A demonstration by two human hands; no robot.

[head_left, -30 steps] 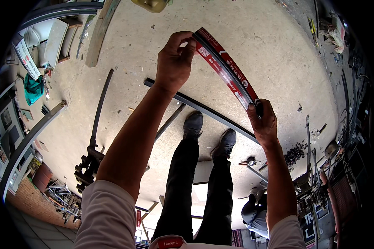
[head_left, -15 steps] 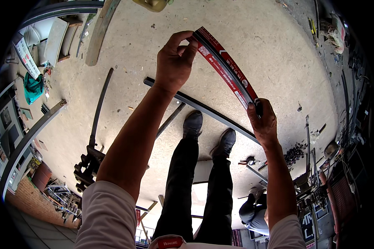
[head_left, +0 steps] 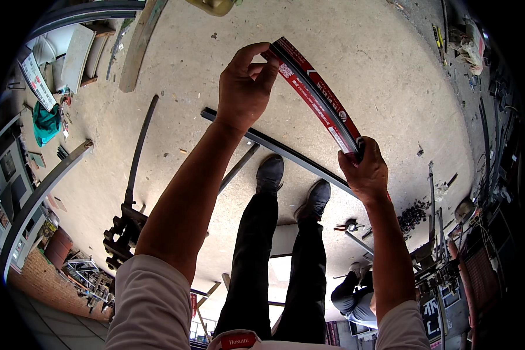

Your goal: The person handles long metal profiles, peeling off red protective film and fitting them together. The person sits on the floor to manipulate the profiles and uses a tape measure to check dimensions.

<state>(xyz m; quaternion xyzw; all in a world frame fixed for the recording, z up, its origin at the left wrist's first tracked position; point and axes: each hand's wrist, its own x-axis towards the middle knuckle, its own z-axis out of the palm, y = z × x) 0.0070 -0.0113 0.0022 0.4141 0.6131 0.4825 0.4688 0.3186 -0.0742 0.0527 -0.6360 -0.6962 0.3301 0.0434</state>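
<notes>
A long, narrow red-and-black box [head_left: 318,96] with white print is held up between both my hands, slanting from upper left to lower right. My left hand [head_left: 248,84] pinches its upper end between thumb and fingers. At the lower end my right hand [head_left: 367,169] grips the box, fingers behind the edge and thumb at the near side. Below the box, a dark straight metal bar [head_left: 280,150] runs slantwise in front of my shoes, its right part hidden behind my right hand.
A black clamp-like metal device [head_left: 122,236] stands at left, below a curved dark rod [head_left: 141,146]. A wooden plank [head_left: 139,52] lies at upper left. Pliers [head_left: 349,225] and a dark pile of small pieces [head_left: 414,216] are at right. Another person [head_left: 356,297] is at lower right.
My right thumb has slid left and sits looser along the box's lower end. The box and left hand have barely shifted. The other person has moved slightly left.
</notes>
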